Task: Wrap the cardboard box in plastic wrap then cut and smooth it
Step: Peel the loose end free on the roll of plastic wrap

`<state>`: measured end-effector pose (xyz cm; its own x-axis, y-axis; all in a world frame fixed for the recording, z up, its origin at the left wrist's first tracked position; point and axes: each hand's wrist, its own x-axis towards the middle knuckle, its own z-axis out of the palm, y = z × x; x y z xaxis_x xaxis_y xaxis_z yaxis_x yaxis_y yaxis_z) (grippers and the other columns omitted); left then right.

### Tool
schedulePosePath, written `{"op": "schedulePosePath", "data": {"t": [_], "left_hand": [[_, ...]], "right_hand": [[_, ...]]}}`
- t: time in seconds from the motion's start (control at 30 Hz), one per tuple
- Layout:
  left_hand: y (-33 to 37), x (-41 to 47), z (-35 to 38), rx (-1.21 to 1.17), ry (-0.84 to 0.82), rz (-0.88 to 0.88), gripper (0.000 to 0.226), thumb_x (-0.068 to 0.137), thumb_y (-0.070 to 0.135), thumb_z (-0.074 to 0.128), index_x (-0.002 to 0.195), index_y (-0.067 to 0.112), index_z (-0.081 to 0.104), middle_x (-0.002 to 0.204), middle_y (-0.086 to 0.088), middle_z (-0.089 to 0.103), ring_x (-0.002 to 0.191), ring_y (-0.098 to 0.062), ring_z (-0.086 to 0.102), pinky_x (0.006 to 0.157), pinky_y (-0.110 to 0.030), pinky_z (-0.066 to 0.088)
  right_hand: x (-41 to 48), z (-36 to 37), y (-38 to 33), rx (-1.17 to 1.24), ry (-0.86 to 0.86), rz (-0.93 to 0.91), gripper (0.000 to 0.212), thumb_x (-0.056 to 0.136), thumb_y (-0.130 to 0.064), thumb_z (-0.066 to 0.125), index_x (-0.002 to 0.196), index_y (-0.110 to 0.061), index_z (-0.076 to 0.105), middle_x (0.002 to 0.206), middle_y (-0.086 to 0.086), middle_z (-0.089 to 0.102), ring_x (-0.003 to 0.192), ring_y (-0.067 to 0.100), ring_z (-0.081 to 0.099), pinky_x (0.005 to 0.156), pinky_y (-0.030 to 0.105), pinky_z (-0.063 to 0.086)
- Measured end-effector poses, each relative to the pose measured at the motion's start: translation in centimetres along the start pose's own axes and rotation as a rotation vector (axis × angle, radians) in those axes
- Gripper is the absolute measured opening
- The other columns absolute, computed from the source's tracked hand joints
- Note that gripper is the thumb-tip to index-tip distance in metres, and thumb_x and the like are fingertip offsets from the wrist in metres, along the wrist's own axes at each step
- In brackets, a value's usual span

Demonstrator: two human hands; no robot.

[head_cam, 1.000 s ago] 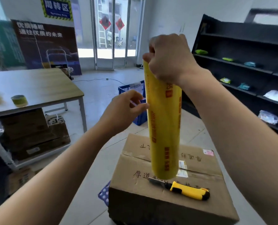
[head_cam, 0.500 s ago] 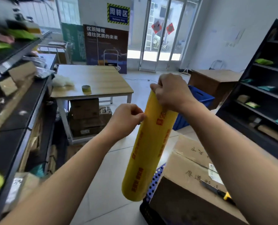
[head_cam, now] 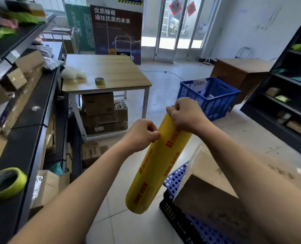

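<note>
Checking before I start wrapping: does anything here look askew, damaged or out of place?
Nothing looks damaged or spilled. The cardboard box sits raised on a blue perforated crate, not the floor. The plastic wrap roll is tilted in mid-air only because it is being held.

You are in a parcel depot or packing storeroom. Black metal racks (head_cam: 31,120) down the left of the frame carry small brown cardboard parcels (head_cam: 14,79) and a yellow-green roll of tape (head_cam: 7,182). Dark shelving (head_cam: 278,81) on the right holds bagged packets. At centre, a wooden-topped table (head_cam: 111,74) has brown cardboard cartons (head_cam: 100,111) stacked beneath it, near a blue plastic mesh crate (head_cam: 215,95) on the tiled floor. A large brown cardboard box (head_cam: 207,166) sits lower right, beside a yellow roll of plastic wrap (head_cam: 155,169).
</note>
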<state>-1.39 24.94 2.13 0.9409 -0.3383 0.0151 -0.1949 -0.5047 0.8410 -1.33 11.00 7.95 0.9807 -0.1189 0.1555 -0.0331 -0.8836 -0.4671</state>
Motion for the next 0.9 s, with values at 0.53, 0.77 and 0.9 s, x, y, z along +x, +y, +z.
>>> {"op": "schedulePosePath", "data": {"t": [0.53,0.77,0.9], "left_hand": [[-2.8,0.8,3.8,0.09,-0.169,0.014,0.012,0.086,0.016,0.062,0.074,0.012,0.062,0.069,0.001,0.057,0.066,-0.014,0.054,0.062,-0.027,0.046],[-3.4,-0.1,4.7,0.171,-0.257,-0.028,0.016,0.083,0.024,0.07,0.087,0.01,0.065,0.082,0.001,0.064,0.077,-0.014,0.06,0.068,-0.025,0.05],[-3.5,-0.4,5.6,0.26,-0.168,-0.025,0.012,0.088,0.019,0.064,0.087,0.009,0.07,0.082,-0.002,0.066,0.074,-0.014,0.063,0.064,-0.023,0.05]], "right_hand": [[-2.0,2.2,3.2,0.003,-0.03,0.116,0.026,0.093,-0.022,0.052,0.073,-0.006,0.051,0.073,0.012,0.049,0.068,0.023,0.046,0.062,0.033,0.038],[-2.3,2.4,4.4,0.003,-0.013,0.178,0.033,0.095,-0.025,0.051,0.081,0.003,0.061,0.079,0.016,0.057,0.074,0.028,0.053,0.071,0.041,0.048],[-2.4,3.4,4.9,0.016,-0.012,0.218,0.034,0.095,-0.028,0.052,0.085,0.003,0.063,0.084,0.017,0.061,0.083,0.033,0.06,0.073,0.041,0.049]]}}
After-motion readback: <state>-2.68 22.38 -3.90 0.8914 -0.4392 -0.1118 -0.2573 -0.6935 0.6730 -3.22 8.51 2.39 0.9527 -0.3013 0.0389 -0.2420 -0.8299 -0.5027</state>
